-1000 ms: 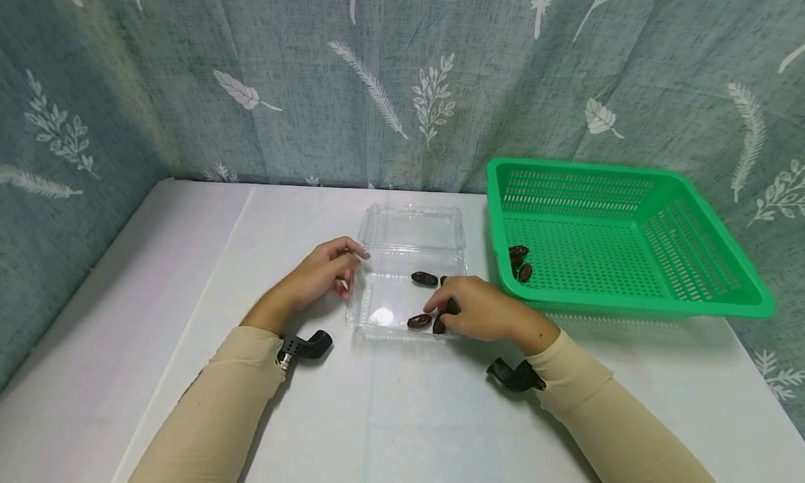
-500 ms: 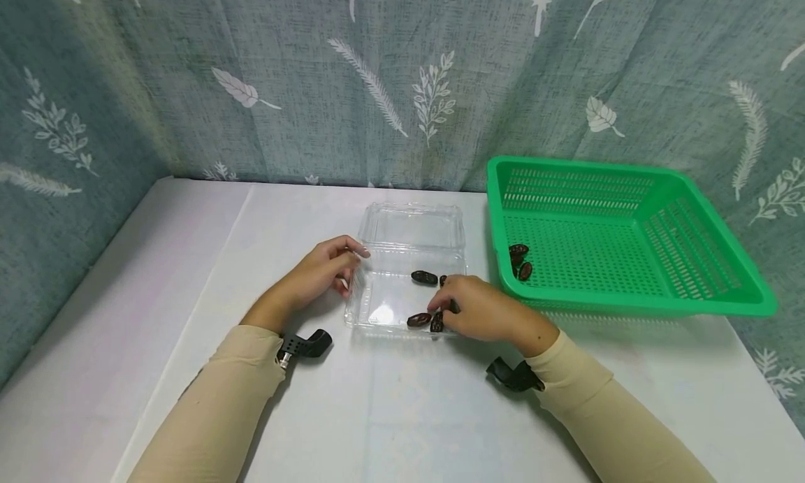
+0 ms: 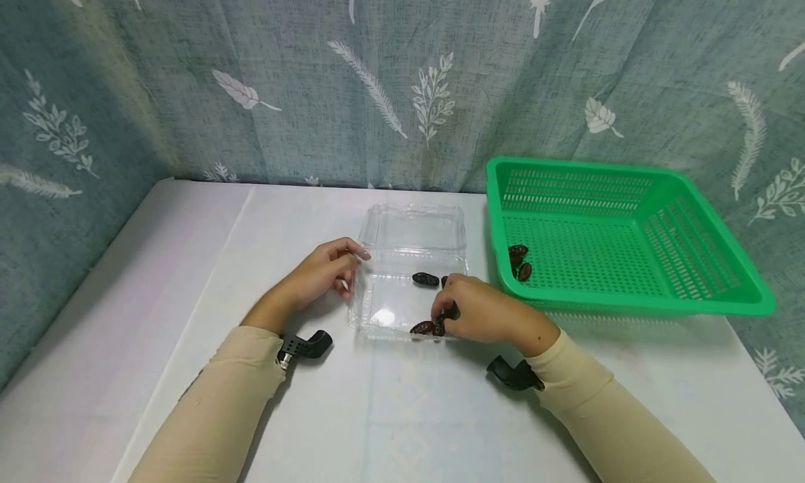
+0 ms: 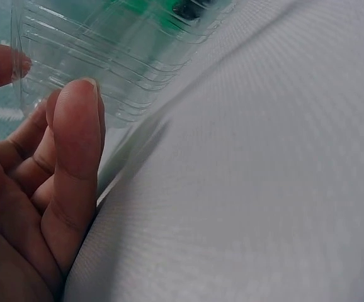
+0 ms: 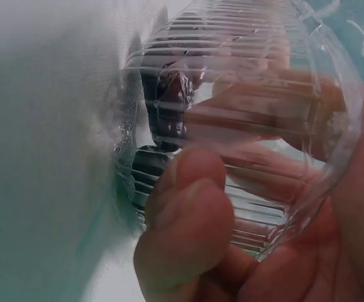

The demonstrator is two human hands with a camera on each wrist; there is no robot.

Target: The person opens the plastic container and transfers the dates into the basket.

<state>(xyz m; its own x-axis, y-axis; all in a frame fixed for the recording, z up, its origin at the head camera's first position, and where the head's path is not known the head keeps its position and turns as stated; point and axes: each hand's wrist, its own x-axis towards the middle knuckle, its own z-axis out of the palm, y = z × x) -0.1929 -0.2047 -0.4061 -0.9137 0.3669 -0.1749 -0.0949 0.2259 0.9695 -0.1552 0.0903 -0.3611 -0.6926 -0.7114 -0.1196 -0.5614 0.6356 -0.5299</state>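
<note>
A clear plastic clamshell box [image 3: 396, 301] lies open on the table, its lid [image 3: 411, 228] folded back toward the curtain. Along its left rim, my left hand [image 3: 323, 270] rests with fingers loosely bent; in the left wrist view a fingertip [image 4: 5, 65] meets the ridged wall while the thumb stands apart. My right hand [image 3: 481, 308] reaches into the box's front right corner, fingertips bent down on a dark brown date [image 3: 439, 325]. Another date [image 3: 422, 328] lies just left of it, and one [image 3: 425, 279] farther back. Ridged plastic partly veils the fingers and dates [image 5: 169, 107] in the right wrist view.
A green slotted basket [image 3: 635, 303] stands to the right, close beside the box, with several dates [image 3: 518, 259] in its left corner. A white cloth [image 3: 402, 413] covers the table. Behind hangs a leaf-patterned curtain [image 3: 302, 84].
My right fingertips have curled in toward the dates at the front corner. The front left date has shifted slightly right and nearer the front wall. The left hand stays at the rim.
</note>
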